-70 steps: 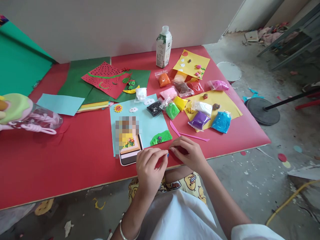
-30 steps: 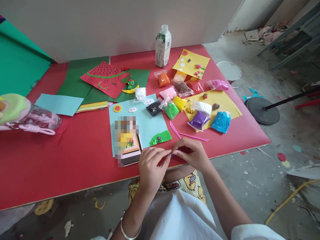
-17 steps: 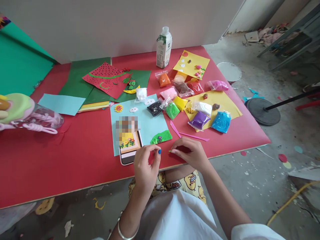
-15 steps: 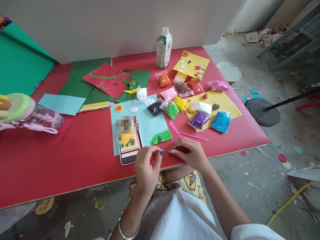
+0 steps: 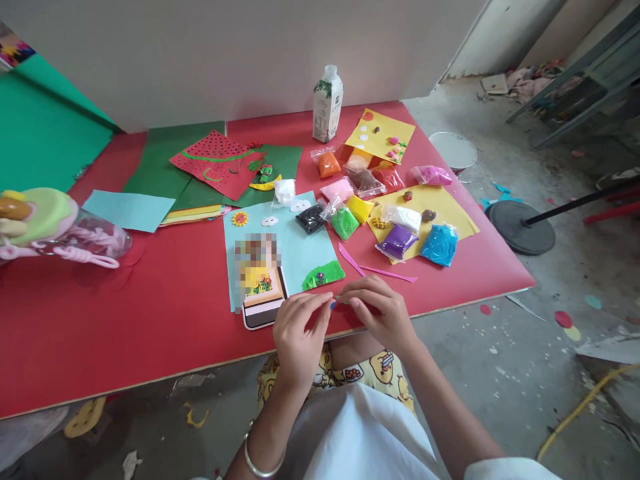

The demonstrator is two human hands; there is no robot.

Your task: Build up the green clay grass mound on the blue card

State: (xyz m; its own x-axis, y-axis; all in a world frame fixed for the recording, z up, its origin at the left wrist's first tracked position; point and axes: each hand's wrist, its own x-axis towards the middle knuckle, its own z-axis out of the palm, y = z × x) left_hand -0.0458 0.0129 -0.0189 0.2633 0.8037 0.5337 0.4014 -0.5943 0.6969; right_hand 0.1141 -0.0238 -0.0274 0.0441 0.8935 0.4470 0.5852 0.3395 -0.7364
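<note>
My left hand (image 5: 301,333) is closed in a pinch just above the table's front edge. A small blue spot shows at its thumb tip; I cannot tell whether it is clay or a coloured nail. Against its fingertips, my right hand (image 5: 383,312) pinches a tiny bit of green clay (image 5: 342,301), mostly hidden by the fingers. Beyond the hands lies a light blue sheet (image 5: 295,250) bearing a clay sun (image 5: 240,218), white clouds (image 5: 269,221) and a green clay mound (image 5: 324,274) with a small purple flower. A phone-shaped picture card (image 5: 265,316) overlaps its near left part.
Two pink clay tools (image 5: 387,274) lie behind my right hand. Farther back are several clay packets, among them purple (image 5: 397,242), blue (image 5: 439,244) and black (image 5: 311,219). A carton bottle (image 5: 328,105) stands at the back, and a lidded cup (image 5: 95,235) lies at the left.
My hands have come together, so their fingertips now meet where there was a gap. The green bit in the left fingers is now hidden. The view has shifted slightly.
</note>
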